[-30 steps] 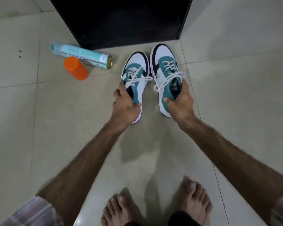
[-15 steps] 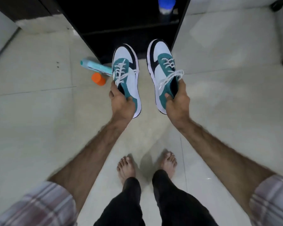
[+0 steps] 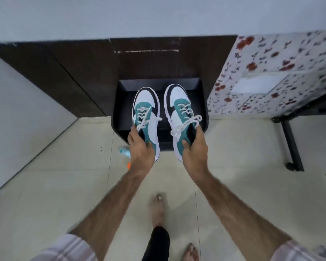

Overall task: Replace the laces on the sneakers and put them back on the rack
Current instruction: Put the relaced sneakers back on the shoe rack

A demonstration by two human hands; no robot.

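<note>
Teal-and-white sneakers, laced white, hang side by side above the dark rack (image 3: 201, 102), toes pointing away from the person. Left hand (image 3: 139, 149) fingers grasp the left sneaker (image 3: 149, 117) at its heel; right hand (image 3: 195, 149) fingers grasp the right sneaker (image 3: 179, 113) likewise.
</note>
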